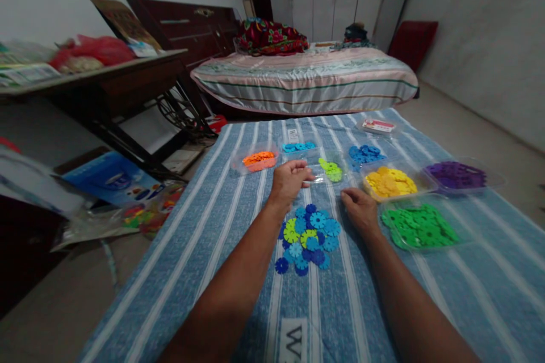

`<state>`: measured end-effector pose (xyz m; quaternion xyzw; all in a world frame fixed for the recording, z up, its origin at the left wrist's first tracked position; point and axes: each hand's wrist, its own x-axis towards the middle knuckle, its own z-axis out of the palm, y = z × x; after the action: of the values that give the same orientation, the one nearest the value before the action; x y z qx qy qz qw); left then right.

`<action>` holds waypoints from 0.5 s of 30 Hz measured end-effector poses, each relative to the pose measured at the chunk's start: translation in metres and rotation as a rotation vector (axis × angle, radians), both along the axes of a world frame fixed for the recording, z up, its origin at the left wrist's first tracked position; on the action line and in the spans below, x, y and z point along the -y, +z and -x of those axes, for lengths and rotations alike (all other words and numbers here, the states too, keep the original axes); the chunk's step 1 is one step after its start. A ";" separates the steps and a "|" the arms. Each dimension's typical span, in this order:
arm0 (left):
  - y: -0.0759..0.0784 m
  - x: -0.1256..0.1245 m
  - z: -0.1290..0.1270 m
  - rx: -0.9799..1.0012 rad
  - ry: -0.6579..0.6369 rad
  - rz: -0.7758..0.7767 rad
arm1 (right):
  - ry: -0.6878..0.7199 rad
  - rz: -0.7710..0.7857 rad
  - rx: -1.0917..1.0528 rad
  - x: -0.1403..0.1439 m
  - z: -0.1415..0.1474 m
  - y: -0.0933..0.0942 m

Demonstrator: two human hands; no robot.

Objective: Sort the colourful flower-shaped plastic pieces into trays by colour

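Reaching left hand [290, 178], fingers curled at clear tray [317, 173]; right hand [360, 208] flat, empty, beside disc pile [307, 236].

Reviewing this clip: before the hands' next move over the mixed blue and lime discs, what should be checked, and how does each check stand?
1. Mixed pile between both hands: ok.
2. Left hand at the lime-disc tray: ok.
3. Left hand holding a disc: cannot tell.
4. Right hand resting on the striped cloth: ok.
5. Yellow tray and green tray hold one colour each: ok.
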<state>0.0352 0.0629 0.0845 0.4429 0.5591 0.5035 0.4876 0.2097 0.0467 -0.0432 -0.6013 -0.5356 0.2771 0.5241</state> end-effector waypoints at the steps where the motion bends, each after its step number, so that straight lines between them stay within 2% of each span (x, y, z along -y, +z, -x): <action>1: -0.002 0.000 0.002 -0.046 -0.003 -0.006 | -0.001 0.000 -0.002 0.000 0.000 0.000; 5: -0.024 0.019 0.027 -0.308 -0.083 0.031 | -0.005 -0.003 0.005 0.000 0.000 0.000; 9: -0.044 0.047 0.055 -0.672 -0.241 0.054 | 0.001 -0.014 0.000 0.000 0.000 0.000; 12: -0.046 0.063 0.065 -0.934 -0.342 0.033 | 0.000 -0.015 0.006 0.001 -0.001 0.000; 15: -0.043 0.075 0.066 -1.113 -0.394 0.042 | -0.003 -0.021 0.018 0.001 -0.001 0.001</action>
<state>-0.0312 -0.0116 0.0416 0.7261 0.6479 0.0844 0.2139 0.2106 0.0458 -0.0423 -0.5991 -0.5423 0.2650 0.5261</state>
